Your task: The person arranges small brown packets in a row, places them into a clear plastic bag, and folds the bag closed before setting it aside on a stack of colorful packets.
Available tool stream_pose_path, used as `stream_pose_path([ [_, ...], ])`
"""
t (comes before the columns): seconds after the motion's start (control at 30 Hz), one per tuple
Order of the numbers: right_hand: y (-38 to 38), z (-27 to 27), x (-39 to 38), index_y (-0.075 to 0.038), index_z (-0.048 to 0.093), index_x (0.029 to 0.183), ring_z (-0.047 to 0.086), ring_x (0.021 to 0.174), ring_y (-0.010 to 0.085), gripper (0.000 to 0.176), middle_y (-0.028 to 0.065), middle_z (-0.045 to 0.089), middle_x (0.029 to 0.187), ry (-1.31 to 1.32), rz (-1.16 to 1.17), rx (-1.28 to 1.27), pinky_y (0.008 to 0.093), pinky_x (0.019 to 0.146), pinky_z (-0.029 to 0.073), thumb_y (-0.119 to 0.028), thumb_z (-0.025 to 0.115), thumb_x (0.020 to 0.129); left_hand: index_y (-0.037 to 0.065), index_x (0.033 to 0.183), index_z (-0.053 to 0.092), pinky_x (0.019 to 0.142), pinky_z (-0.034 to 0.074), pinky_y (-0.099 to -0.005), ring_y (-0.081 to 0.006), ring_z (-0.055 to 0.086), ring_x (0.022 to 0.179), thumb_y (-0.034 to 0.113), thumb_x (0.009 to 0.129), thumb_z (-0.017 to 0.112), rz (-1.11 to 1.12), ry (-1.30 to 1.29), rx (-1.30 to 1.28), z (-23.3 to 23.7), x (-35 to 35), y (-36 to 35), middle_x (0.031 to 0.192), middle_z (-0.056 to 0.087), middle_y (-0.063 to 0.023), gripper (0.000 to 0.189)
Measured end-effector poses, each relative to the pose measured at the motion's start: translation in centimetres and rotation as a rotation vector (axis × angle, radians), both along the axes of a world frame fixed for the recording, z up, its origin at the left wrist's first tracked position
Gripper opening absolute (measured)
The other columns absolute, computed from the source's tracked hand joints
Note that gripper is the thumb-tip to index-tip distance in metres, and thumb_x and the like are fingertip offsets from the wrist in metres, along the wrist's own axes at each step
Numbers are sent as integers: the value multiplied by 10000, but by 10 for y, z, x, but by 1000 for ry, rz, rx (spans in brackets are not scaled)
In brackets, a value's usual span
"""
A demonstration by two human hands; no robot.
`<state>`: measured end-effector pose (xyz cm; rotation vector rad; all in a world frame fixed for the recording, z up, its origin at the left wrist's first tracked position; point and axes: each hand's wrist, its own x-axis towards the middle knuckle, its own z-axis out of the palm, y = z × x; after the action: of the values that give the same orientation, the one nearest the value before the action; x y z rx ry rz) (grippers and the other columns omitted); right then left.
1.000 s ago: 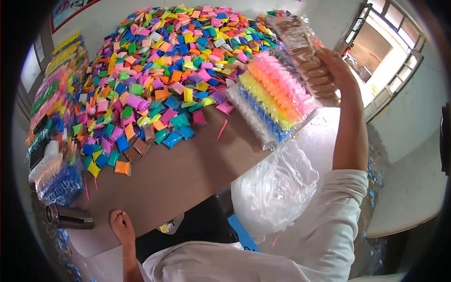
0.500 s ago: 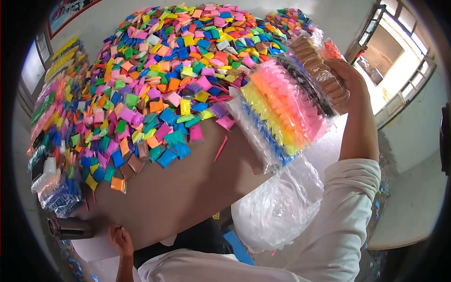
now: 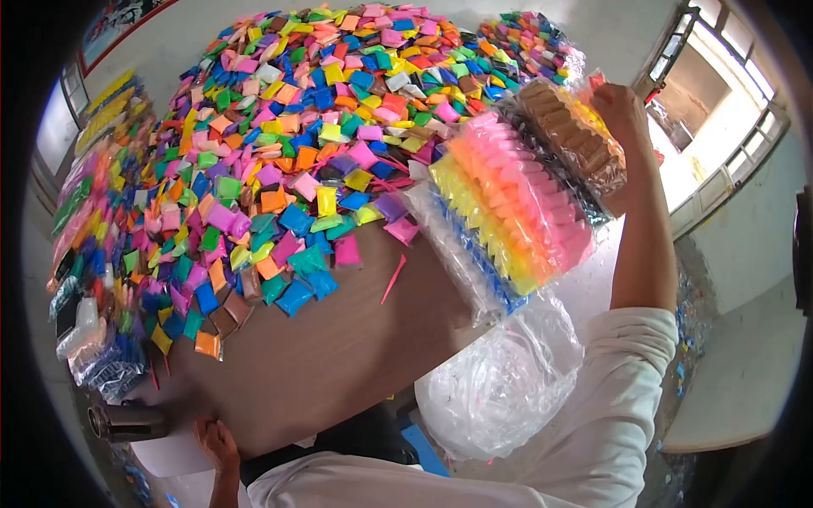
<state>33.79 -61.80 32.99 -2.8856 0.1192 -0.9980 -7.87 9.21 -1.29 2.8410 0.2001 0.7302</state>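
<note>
My right hand [image 3: 618, 108] reaches to the far end of a row of clear bags at the right. Its fingers are closed at a red packet [image 3: 596, 82]; what exactly they grip is hidden. Beside that wrist lies a bag of brown packets [image 3: 566, 127]. Nearer me in the same row are bags of pink packets [image 3: 542, 190], yellow packets [image 3: 483, 229], blue packets [image 3: 487, 258] and white packets [image 3: 445, 245]. My left hand [image 3: 217, 442] rests curled on the near table edge, with nothing visible in it, close to a dark cylindrical cup [image 3: 127, 421].
A big heap of small colourful packets [image 3: 296, 152] covers the back of the brown table [image 3: 339, 347]. More bagged packets [image 3: 93, 339] line the left side. A pink stick [image 3: 394, 279] lies on the table. A clear plastic bag [image 3: 500, 381] hangs at the near edge.
My right hand has moved slightly farther back, off the brown packets toward the red one, and its fingers have curled in. The brown bag shows more fully. My left hand has barely shifted.
</note>
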Motion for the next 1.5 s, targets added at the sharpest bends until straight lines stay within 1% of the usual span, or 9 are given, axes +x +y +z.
stream_pose_path([
  [0.13, 40, -21, -46, -62, 718, 1124, 674, 978, 385, 405, 194, 717, 1049, 152, 118, 92, 450, 869, 519, -364, 700, 855, -6, 716, 426, 751, 406, -497, -386, 518, 843, 0, 865, 582, 30, 38, -26, -1, -2, 2, 931, 528, -183, 215],
  [0.53, 12, -61, -29, -88, 629, 1317, 594, 1219, 344, 520, 179, 632, 1307, 245, 264, -54, 443, 1032, 454, -374, 681, 886, -42, 790, 515, 794, 411, -497, -396, 520, 901, 61, 931, 559, 48, 65, 31, 3, -5, -3, 972, 536, -199, 180],
  [0.77, 40, -51, -7, -62, 417, 1503, 406, 1429, 320, 784, 158, 428, 1548, 95, 249, -54, 405, 1172, 328, -506, 640, 896, -48, 782, 537, 792, 414, -496, -385, 518, 887, 69, 913, 571, 85, 77, 20, 9, -1, -10, 946, 523, -184, 179],
  [0.87, 30, -67, 32, -78, 403, 1515, 401, 1433, 315, 746, 160, 423, 1550, 144, 250, -166, 404, 1177, 323, -467, 618, 916, -46, 779, 532, 789, 416, -492, -381, 517, 884, 54, 894, 578, 87, 84, 17, 5, -1, -3, 934, 523, -175, 159],
  [1.17, 35, -47, 1, -107, 514, 1449, 488, 1365, 287, 590, 170, 546, 1446, 207, 338, 320, 392, 1142, 358, -327, 657, 921, -29, 753, 547, 794, 432, -493, -380, 536, 897, 38, 848, 592, 94, 43, 21, -1, -4, 0, 928, 551, -177, 125],
  [1.27, -12, -55, -14, -41, 515, 1432, 482, 1366, 281, 584, 201, 534, 1445, 44, 377, 0, 378, 1125, 377, -299, 697, 941, -14, 752, 564, 803, 442, -487, -374, 549, 920, 54, 824, 626, 145, 28, 2, -20, -6, 9, 921, 560, -162, 117],
  [1.37, -63, -75, -42, 17, 482, 1439, 444, 1392, 330, 593, 231, 480, 1479, 176, 100, -376, 407, 1158, 328, -361, 595, 996, 8, 730, 552, 818, 441, -481, -361, 548, 921, 54, 805, 651, 98, 13, -48, -8, -4, 3, 924, 560, -146, 132],
  [1.4, -21, -55, -71, -11, 461, 1472, 411, 1419, 347, 652, 217, 477, 1490, 414, 26, -96, 414, 1175, 297, -435, 560, 987, 13, 722, 541, 825, 437, -479, -357, 544, 919, 52, 804, 653, 112, 30, -50, -5, -4, 2, 931, 556, -143, 144],
  [1.5, -59, -103, -66, -57, 417, 1514, 387, 1431, 356, 645, 187, 473, 1503, 153, 114, -259, 428, 1184, 267, -454, 508, 1014, 19, 714, 525, 834, 430, -475, -354, 535, 916, 53, 805, 652, 99, 60, -50, -1, -4, 3, 948, 547, -137, 160],
])
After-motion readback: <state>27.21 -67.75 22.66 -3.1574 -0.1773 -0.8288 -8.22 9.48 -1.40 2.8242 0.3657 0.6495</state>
